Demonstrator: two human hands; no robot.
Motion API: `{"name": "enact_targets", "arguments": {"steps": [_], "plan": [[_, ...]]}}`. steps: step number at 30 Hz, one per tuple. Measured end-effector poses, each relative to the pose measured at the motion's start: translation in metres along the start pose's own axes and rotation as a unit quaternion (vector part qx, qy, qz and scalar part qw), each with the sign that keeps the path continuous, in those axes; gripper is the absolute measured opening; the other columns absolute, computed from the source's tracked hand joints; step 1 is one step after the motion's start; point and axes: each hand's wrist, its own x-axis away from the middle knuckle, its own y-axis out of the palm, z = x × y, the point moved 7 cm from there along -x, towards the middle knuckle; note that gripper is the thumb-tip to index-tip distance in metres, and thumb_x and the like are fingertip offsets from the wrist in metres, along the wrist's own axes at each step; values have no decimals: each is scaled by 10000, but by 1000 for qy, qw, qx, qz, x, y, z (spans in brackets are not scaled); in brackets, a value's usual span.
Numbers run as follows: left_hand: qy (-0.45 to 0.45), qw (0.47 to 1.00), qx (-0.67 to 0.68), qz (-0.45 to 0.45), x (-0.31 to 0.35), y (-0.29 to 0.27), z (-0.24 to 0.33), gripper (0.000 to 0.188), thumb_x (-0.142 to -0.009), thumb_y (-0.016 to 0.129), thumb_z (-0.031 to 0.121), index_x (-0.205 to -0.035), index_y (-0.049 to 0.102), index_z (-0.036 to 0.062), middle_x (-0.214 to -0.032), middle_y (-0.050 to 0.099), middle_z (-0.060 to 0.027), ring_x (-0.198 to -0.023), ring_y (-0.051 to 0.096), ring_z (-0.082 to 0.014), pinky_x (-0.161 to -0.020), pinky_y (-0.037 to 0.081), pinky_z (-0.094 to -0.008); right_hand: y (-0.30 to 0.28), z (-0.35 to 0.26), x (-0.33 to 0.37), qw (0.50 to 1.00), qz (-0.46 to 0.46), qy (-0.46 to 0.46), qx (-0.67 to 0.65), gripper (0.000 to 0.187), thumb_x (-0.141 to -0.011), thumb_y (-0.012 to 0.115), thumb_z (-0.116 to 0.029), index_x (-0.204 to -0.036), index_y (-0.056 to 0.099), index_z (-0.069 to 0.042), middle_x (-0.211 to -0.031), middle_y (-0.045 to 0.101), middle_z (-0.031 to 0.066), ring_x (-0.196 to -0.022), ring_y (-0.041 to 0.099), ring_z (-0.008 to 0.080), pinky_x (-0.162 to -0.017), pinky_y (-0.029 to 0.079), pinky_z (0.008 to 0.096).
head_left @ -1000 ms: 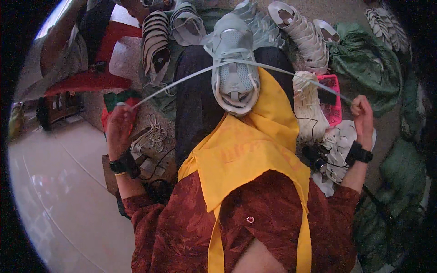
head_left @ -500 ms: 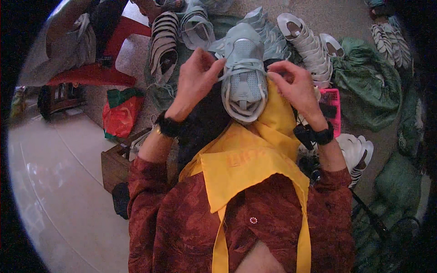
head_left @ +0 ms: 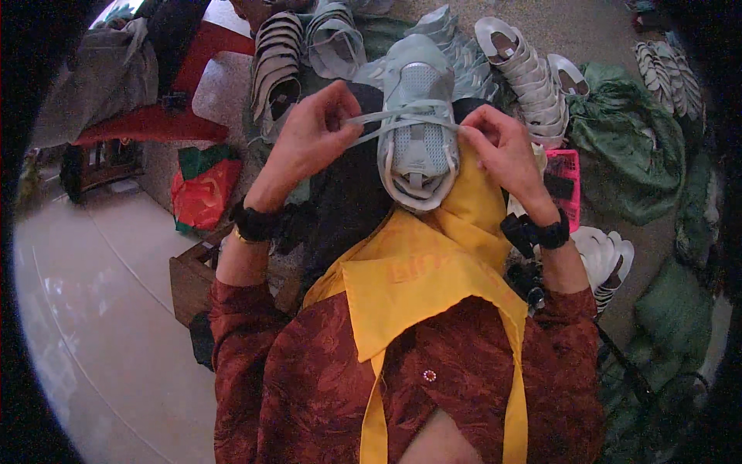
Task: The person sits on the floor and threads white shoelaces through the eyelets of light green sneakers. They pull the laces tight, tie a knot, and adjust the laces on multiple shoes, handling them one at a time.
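Note:
A pale blue-grey shoe upper [head_left: 418,162] rests on my lap over the yellow apron [head_left: 417,271], its toe pointing away from me. A light shoelace [head_left: 379,117] crosses its front. To the left of the shoe, my left hand [head_left: 314,127] is closed in a pinch on the lace, which is stretched out taut. My right hand [head_left: 502,147] pinches at the right edge of the shoe, thumb and fingers closed on the lace there.
Nested stacks of shoe uppers [head_left: 529,85] stand beyond my knees. At right lie a green sack [head_left: 626,147] and a pink basket [head_left: 573,166]. Left are a red and green bag [head_left: 202,189], a wooden box [head_left: 189,286] and a red stool-like piece [head_left: 162,127].
My left hand has moved left, away from the shoe, drawing the lace out with it. My right hand has stayed nearly in place, shifting slightly right.

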Motion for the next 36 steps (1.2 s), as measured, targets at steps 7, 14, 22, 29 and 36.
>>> {"name": "enact_targets", "arguments": {"steps": [7,14,22,29,36], "plan": [[-27,996,-57,-62,-4,5,8,241,-968,650,240,-852,544,57,-743,457,56,-730,422,-52,-635,374,-243,4,3,2,997,-59,33,-35,158,-935,679,-173,-946,687,-16,-788,674,-15,-675,593,40,-609,486,232],[-3,973,207,-104,-12,5,4,223,-963,652,213,-846,503,95,-879,470,60,-817,429,-41,-727,365,-213,-3,-2,5,992,-112,-10,-54,119,-926,690,-155,-912,687,-37,-741,614,-51,-651,528,27,-580,437,215],[-7,978,202,-54,-16,30,-7,150,-930,660,96,-922,512,73,-938,512,33,-869,469,-38,-771,408,-198,-53,18,59,987,-129,77,-53,113,-918,686,-127,-860,641,-41,-697,554,-53,-598,498,29,-532,403,214],[35,990,138,-5,-22,47,-13,138,-939,661,95,-1006,556,37,-904,539,28,-834,486,-42,-730,434,-213,-103,88,108,981,-93,165,-28,104,-912,686,-105,-853,631,-40,-707,579,-30,-597,529,48,-544,438,227],[18,995,96,29,0,48,1,169,-916,715,108,-945,559,47,-839,536,38,-760,468,-40,-671,419,-213,-57,26,50,994,-9,63,-90,199,-900,692,-72,-1097,682,-46,-993,705,-11,-665,583,32,-592,478,212]]}}
